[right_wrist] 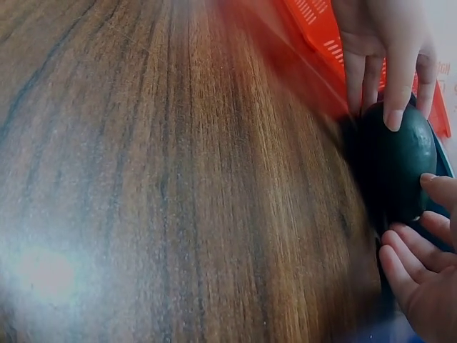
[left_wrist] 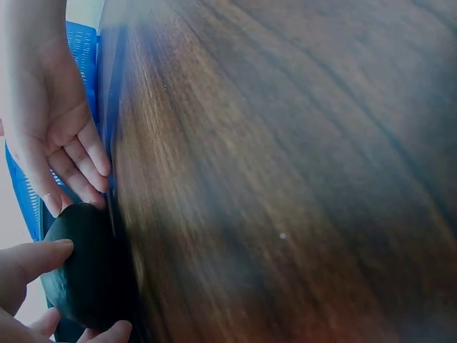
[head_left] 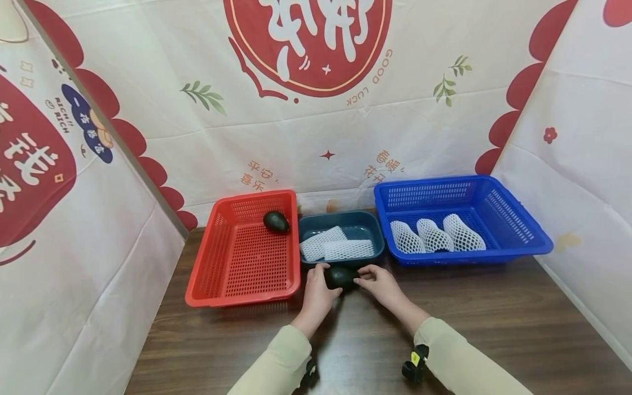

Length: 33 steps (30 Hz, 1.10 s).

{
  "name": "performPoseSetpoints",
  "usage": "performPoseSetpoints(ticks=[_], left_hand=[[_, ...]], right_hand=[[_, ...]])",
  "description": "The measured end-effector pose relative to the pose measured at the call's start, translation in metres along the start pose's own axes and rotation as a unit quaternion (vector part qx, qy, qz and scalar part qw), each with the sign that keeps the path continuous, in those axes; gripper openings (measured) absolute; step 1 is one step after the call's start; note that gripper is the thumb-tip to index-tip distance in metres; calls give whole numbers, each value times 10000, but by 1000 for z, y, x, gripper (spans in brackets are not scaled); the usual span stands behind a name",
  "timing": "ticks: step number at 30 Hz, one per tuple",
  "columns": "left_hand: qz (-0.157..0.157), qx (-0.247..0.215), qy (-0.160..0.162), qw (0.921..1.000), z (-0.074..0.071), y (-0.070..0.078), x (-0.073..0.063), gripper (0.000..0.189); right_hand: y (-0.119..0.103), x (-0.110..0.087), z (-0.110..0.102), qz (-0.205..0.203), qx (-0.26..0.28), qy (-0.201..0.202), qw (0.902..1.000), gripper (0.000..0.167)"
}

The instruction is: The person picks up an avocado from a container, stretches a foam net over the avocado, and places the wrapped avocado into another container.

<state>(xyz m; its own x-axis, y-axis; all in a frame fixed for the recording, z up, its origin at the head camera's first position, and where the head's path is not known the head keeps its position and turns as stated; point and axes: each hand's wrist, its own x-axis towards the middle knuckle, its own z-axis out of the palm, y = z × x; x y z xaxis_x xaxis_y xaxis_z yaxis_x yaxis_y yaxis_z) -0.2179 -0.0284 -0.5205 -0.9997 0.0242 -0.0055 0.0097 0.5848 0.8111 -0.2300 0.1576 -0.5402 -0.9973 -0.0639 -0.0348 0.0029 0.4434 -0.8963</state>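
Observation:
A dark green avocado (head_left: 340,277) lies sideways between the two hands, just in front of the teal tray (head_left: 380,249). My left hand (head_left: 318,293) grips it from the left, thumb on the near side and fingers over the far side. At its right end is my right hand (head_left: 382,285); the thumb touches the skin while the other fingers stretch loosely by the tip, as the right wrist view shows around the avocado (right_wrist: 396,161). In the tray lie white foam net sleeves (head_left: 348,249), flat and unfilled.
On the left stands a red basket (head_left: 237,302) with one bare avocado (head_left: 276,221) inside. A blue basket (head_left: 518,252) on the right holds three items in white foam nets (head_left: 434,235). Printed cloth (head_left: 321,131) walls in the wooden table (head_left: 365,351) behind and at both sides.

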Motion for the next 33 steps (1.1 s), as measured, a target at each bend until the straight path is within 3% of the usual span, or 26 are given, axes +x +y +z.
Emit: performPoseSetpoints(ticks=[6, 10, 15, 18, 23, 29, 33], left_hand=[[24, 101, -18, 9999, -1, -1, -1, 63], [144, 201, -42, 9997, -3, -2, -2, 63], [402, 487, -65, 9980, -8, 2, -6, 60], [637, 835, -115, 9944, -12, 7, -10, 58], [1026, 1584, -209, 9818, -18, 18, -14, 56], [1356, 2368, -260, 9617, -26, 29, -16, 51], [1731, 2813, -266, 9435, -32, 32, -18, 44]], right_hand=[[-4, -2, -2, -168, -374, -19, 9992, 25], [-8, -5, -4, -564, -847, 39, 9948, 25], [-20, -8, -9, -1197, -1670, 122, 9786, 25], [-30, -7, -14, -1650, -2253, 154, 9601, 24], [-47, 1, -23, -2038, -3020, 123, 9312, 26], [-61, 18, -27, -1812, -3636, -280, 9133, 33], [-69, 32, -26, -1606, -3881, -625, 9054, 39]])
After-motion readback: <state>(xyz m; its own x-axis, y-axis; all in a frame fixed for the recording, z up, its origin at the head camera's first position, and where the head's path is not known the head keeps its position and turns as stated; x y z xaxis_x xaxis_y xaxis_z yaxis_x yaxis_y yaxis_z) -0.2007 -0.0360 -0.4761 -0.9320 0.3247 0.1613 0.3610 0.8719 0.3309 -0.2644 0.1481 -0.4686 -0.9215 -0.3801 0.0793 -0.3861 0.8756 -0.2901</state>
